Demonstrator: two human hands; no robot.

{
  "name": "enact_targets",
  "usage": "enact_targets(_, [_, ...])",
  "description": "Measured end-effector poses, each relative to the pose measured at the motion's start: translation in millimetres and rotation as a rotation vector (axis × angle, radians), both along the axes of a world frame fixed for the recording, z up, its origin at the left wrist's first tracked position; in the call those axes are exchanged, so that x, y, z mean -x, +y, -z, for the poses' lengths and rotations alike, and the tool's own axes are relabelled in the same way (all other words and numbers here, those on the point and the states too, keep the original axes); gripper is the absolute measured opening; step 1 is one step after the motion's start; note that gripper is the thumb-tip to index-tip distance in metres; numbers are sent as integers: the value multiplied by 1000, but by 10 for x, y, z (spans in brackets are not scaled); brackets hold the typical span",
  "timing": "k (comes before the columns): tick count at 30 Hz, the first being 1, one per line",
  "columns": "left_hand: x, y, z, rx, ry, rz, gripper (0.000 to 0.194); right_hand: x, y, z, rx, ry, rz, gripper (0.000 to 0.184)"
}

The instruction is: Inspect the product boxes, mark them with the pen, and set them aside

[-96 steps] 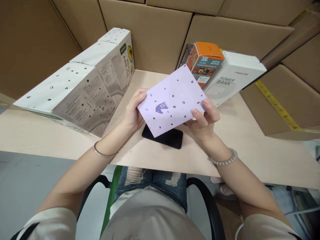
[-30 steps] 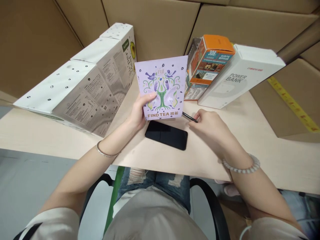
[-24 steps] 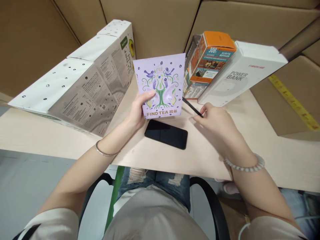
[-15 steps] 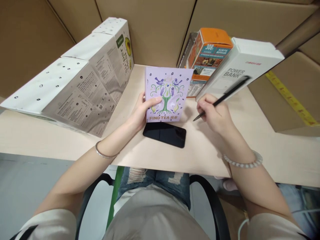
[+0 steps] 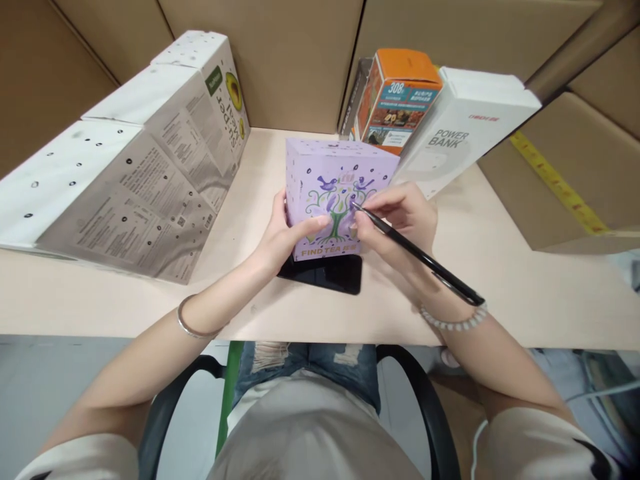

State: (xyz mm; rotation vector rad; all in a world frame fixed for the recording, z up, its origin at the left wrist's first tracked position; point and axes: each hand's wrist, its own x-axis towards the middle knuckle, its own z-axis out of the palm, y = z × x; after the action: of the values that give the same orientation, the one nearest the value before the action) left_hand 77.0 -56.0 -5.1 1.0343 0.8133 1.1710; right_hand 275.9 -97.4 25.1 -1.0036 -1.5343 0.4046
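Observation:
My left hand (image 5: pixel 284 230) grips the left side of a purple tea box (image 5: pixel 333 173), its thumb across the front, which bears birds, a green tree and the words FIND TEA. The box is tilted so its top face shows. My right hand (image 5: pixel 400 217) is closed round a black pen (image 5: pixel 420 253), whose tip is at the front of the box near the tree. Whether the tip touches the surface I cannot tell. Under the box's lower edge lies a black smartphone (image 5: pixel 327 275) on the table, its upper part hidden.
A large white box with an avocado print (image 5: pixel 145 170) stands at the left. Behind the tea box are an orange box (image 5: pixel 405 67) and a white power bank box (image 5: pixel 465 127). A cardboard box with yellow tape (image 5: pixel 555 193) is at the right of the table (image 5: pixel 250 313).
My right hand has moved left to the tea box, and the pen now points toward its front. The box has tipped so its top shows. The view has shifted slightly.

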Motion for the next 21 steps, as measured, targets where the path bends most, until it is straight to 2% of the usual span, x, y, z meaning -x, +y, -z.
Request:
enact_targets(2, [-13,-10,1,-16,30,-10,84,12,32,-9,-64,-44,34,11])
enact_targets(7, [-17,-11,15,-30,47,-7,88,23,50,-16,-71,-173,140,12])
enact_targets(13, [-4,4,10,-40,70,-1,93,37,82,16,-210,-128,106,13])
enact_targets(21, [11,20,8,-51,81,4,92,42,96,-6,-199,-125,101,14])
